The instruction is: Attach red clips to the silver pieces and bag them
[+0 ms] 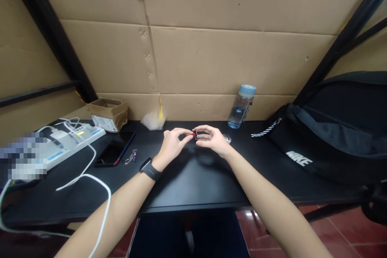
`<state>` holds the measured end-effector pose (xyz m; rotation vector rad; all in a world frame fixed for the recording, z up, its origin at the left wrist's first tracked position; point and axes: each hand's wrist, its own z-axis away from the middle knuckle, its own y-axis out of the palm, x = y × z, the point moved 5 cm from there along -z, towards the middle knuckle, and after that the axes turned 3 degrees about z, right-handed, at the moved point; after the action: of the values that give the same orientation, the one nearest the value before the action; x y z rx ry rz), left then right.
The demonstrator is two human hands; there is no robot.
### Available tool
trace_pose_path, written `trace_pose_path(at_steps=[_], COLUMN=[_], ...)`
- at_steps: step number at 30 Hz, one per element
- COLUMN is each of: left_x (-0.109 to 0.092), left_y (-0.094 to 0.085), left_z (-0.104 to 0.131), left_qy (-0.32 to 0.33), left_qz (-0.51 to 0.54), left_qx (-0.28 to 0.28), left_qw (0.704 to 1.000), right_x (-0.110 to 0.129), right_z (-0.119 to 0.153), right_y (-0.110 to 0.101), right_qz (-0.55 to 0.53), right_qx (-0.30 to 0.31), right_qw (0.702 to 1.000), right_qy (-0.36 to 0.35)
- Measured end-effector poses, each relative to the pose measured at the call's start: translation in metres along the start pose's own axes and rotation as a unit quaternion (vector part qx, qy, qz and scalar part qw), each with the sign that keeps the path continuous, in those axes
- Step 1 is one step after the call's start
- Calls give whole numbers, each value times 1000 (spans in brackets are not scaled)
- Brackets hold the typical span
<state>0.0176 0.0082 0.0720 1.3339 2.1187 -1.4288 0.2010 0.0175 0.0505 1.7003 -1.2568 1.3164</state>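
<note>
A small black and red object [195, 135] is held just above the middle of the black table, between my two hands. My left hand [175, 145], with a dark watch on its wrist, pinches the red part between thumb and fingertips. From the other side, the thumb and fingers of my right hand [211, 140] close around the black, round-looking part. The object is too small and partly covered to tell its kind. Just behind my right hand, a small shiny round thing [227, 139] lies on the table, partly hidden by that hand.
On the left are a white power strip [68, 145] with cables, an open cardboard box [110, 113], a dark tablet [115, 149] and a small keychain [131, 157]. A plastic bag [153, 121], a water bottle [241, 107] and a black backpack [326, 141] stand further back and right.
</note>
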Motion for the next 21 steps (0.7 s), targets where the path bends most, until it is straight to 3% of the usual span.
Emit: trace_pose_path(at_steps=[8,21], left_x=[-5,-9], left_y=[7,4], left_z=[1,2], left_qy=[20,53], left_qz=[-77,-83], left_qx=[4,-8], left_qw=[997,995], right_x=[-3,-1], right_z=[0,-2], right_y=[6,8], right_qz=[-23,20], right_qx=[-14,-44], right_qw=[1000,999], right_qy=[-4,-5])
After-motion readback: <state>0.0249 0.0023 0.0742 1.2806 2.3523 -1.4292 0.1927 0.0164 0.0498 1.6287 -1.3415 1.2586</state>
